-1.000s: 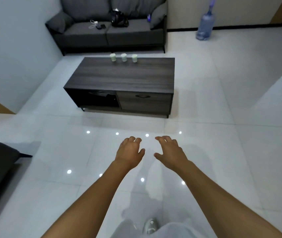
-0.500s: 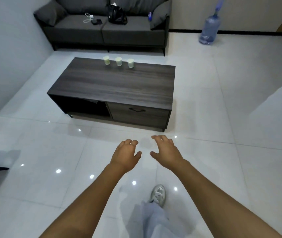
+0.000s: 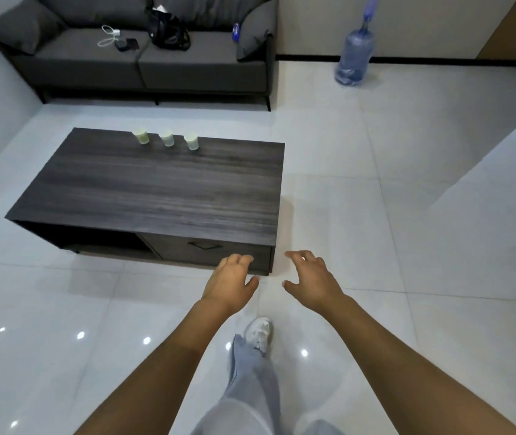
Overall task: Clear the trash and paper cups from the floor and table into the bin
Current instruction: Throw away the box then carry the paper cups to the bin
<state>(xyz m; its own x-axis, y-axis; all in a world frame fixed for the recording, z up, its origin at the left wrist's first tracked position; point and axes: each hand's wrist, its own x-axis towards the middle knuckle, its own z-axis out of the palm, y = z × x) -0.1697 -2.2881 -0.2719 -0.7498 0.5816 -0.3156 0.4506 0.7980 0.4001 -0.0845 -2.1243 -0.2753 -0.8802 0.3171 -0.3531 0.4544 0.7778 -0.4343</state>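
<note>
Cups (image 3: pixel 167 138): three, pale green, upright, rowed on table (image 3: pixel 156 189).

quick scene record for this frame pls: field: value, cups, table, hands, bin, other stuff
cups: three paper cups upright in a row near the far edge of the table, apart from each other
table: dark wood coffee table, drawer on the near side
left hand: held out in the air, fingers loosely curled, holds nothing
right hand: same, holds nothing
bin: not in view
floor trash: none visible in this frame
other: grey sofa with a black bag; water jug by the wall
</note>
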